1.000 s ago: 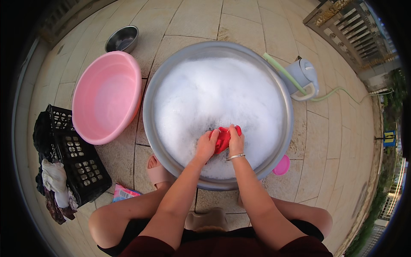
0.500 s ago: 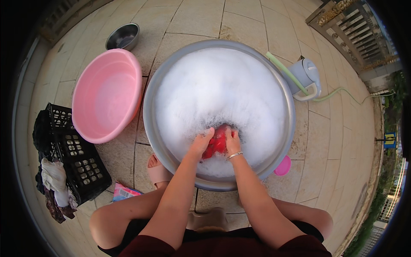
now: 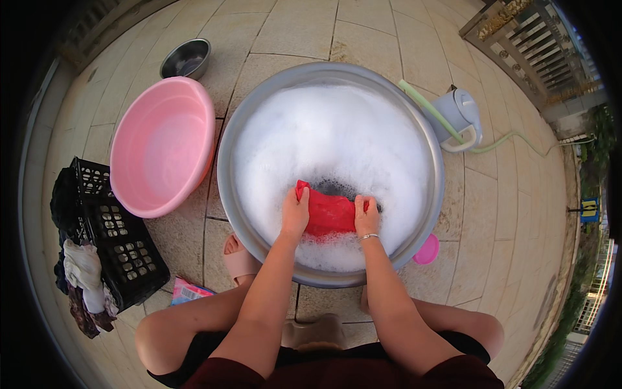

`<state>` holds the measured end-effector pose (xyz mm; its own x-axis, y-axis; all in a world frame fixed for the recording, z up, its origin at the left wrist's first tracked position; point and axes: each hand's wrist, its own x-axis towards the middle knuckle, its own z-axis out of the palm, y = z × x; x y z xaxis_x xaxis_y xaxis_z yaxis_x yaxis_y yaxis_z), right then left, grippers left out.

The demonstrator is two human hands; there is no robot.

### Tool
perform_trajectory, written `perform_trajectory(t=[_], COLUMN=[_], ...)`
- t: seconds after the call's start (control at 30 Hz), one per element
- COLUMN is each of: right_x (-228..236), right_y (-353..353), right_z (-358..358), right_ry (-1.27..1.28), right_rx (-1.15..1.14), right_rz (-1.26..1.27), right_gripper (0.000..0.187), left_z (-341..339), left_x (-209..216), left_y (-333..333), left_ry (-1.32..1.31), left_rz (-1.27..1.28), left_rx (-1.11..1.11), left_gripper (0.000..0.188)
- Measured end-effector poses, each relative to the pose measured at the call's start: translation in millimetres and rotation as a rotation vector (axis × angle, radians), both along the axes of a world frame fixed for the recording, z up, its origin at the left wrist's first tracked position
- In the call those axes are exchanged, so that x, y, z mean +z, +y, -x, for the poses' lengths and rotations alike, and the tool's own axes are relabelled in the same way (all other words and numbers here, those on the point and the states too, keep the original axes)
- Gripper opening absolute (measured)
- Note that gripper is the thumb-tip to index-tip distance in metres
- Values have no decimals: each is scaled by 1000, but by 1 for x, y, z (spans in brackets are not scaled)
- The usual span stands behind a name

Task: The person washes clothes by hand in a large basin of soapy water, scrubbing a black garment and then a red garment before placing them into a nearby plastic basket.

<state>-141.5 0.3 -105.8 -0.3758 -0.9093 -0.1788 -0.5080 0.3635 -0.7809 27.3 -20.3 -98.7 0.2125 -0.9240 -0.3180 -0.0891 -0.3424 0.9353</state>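
Between my hands a wet red cloth (image 3: 332, 214) is stretched out just over the suds, its lower edge in the foam. My left hand (image 3: 296, 211) grips its left end, with a corner sticking up past the fingers. At the other end my right hand (image 3: 367, 216), with a bracelet at the wrist, pinches the cloth. Both hands are inside a big grey metal basin (image 3: 228, 139) full of white foam (image 3: 330, 129). Beyond the cloth a dark gap of water (image 3: 335, 187) shows through the suds. What kind of garment the cloth is, I cannot tell.
To the left stand a pink tub (image 3: 207, 123), a small steel bowl (image 3: 201, 48) and a black crate (image 3: 129, 259) with clothes (image 3: 84, 269) over its side. A grey bucket (image 3: 457, 107) with a green hose (image 3: 427, 107) touches the basin's right. A pink lid-like disc (image 3: 427, 249) lies nearby.
My hands have moved apart and lifted the red cloth, which was bunched low in the foam. It is now spread flat between them, and the dark gap beyond it is wider.
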Motion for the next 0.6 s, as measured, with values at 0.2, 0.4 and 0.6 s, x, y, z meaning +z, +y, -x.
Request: perform_trajectory(t=[0.2, 0.4, 0.6], right_x=[0, 6, 74], right_y=[-3, -2, 37], right_z=[0, -23, -100], right_ry=[426, -154, -21], right_rx=[490, 47, 270], right_rz=[-352, 58, 72], right_gripper=[40, 33, 31], left_z=[-12, 21, -9], left_x=[-5, 48, -21], left_y=[10, 9, 21], left_ry=[-394, 266, 1395], left_rz=[-107, -627, -479], left_rx=[-59, 116, -50], left_gripper=[41, 55, 31])
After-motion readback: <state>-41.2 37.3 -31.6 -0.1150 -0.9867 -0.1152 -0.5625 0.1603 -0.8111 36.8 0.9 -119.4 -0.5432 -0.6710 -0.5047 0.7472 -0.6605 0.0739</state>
